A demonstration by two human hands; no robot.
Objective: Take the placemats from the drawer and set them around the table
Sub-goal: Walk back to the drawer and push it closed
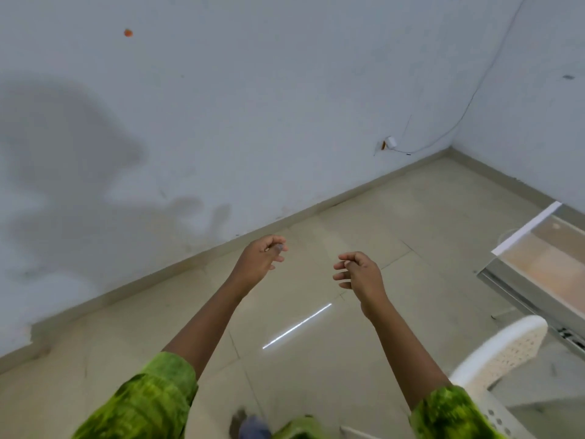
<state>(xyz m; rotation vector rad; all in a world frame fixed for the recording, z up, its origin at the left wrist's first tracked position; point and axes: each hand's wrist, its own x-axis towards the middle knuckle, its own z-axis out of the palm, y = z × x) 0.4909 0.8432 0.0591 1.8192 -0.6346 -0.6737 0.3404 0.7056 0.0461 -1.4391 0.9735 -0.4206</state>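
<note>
My left hand point(261, 258) and my right hand point(357, 270) are held out in front of me over the tiled floor, a little apart. Both hold nothing, and their fingers are loosely curled but not closed. At the right edge an open drawer point(544, 258) sticks out, with a white front edge, a metal side rail and a pale orange-brown inside. I cannot tell whether placemats lie in it. No table top is in view.
A white perforated chair point(493, 359) stands at the lower right, below the drawer. A pale wall point(221, 122) runs close along the left and far side, with a small socket and cable point(391, 142) near the corner. Beige floor tiles point(316, 359) lie under my hands.
</note>
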